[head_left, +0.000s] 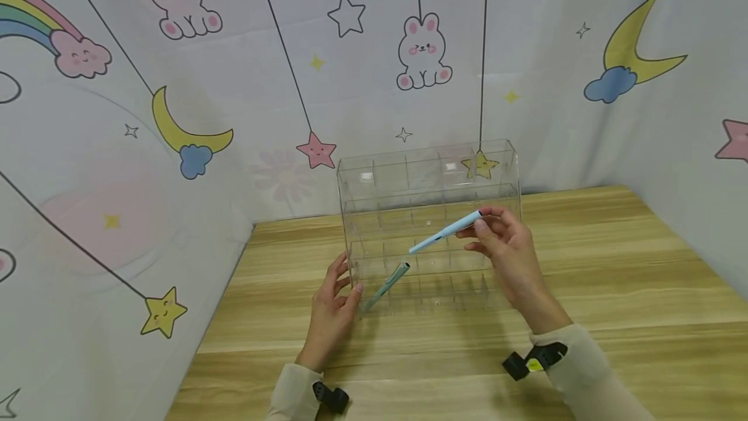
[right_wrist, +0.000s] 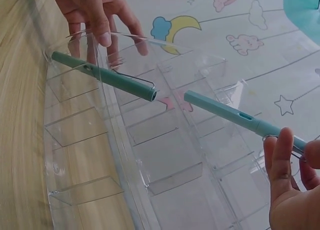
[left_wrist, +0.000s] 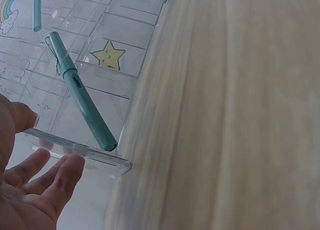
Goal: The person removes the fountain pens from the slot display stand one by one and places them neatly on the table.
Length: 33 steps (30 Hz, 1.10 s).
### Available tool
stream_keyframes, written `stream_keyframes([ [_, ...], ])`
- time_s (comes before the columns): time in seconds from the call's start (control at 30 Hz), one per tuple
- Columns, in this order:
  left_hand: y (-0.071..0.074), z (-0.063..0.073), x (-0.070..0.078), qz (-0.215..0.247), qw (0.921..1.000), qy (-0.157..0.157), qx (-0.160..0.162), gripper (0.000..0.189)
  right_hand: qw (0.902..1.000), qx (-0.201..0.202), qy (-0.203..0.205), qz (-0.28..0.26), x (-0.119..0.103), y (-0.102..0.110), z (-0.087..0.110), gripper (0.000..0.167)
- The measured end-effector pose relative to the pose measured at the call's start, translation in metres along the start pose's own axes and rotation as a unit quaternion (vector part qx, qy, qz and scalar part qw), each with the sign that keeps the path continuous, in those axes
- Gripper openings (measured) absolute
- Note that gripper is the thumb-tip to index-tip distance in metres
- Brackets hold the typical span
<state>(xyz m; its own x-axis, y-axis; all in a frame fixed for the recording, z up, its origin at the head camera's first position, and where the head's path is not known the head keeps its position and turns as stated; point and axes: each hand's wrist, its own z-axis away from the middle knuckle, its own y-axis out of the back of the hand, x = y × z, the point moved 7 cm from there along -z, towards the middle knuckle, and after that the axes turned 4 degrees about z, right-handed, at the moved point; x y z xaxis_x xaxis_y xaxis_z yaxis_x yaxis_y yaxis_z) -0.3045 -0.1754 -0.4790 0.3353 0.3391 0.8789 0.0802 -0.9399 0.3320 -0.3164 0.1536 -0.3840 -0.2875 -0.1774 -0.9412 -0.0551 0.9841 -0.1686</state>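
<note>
Here, left hand [head_left: 333,309] grips a clear organizer [head_left: 423,208] containing a green pen [head_left: 387,287]; right hand [head_left: 507,253], a light-blue pen [head_left: 445,232].

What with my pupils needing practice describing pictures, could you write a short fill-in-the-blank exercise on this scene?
1. The blue pen is in the person's ____ hand.
2. The green pen leans in the ____ row of the rack.
3. In the head view, the other hand holds the rack's ____ side.
4. The moons on the backdrop are coloured ____.

Missing words: right; bottom; left; yellow.
</note>
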Motion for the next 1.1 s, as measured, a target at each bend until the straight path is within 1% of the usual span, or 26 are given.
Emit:
stream_keyframes([
  [0.3,0.0001,0.0000,0.0020,-0.001,1.0000,-0.001,0.003,0.071,0.9999,-0.003,0.005,-0.014,-0.0032,0.0020,-0.0004,0.010],
  [0.67,-0.0002,-0.0002,0.0028,-0.002,1.0000,0.001,0.000,0.071,0.9999,0.003,0.010,-0.004,-0.0044,0.0051,-0.0012,0.014],
  [1.1,-0.0005,-0.0007,0.0020,0.000,1.0000,0.002,0.001,0.072,0.9999,0.011,0.006,-0.004,-0.0063,0.0088,-0.0022,0.014],
])
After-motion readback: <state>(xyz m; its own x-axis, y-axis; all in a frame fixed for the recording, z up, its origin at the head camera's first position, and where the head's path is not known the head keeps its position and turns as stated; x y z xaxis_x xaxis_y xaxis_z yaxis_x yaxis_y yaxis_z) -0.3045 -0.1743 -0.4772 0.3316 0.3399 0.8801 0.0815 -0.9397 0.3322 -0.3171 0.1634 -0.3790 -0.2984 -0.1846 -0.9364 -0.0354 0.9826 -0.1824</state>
